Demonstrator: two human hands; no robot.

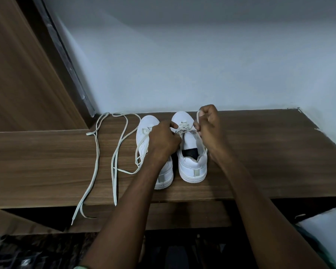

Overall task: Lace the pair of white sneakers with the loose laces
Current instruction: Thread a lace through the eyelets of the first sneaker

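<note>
One head-worn wide-angle view looks forward and down, close over the wooden shelf (260,152) against the wall (182,55).

Upright white sneakers (190,162) side by side, laces (115,152) loose

My left hand (163,138) covers the middle of the left white leather sneaker (144,131); my right fist (209,125) hides the flat white lace's (184,131) end. Clutter below the wooden shelf (260,152) is too dark to identify.
</note>
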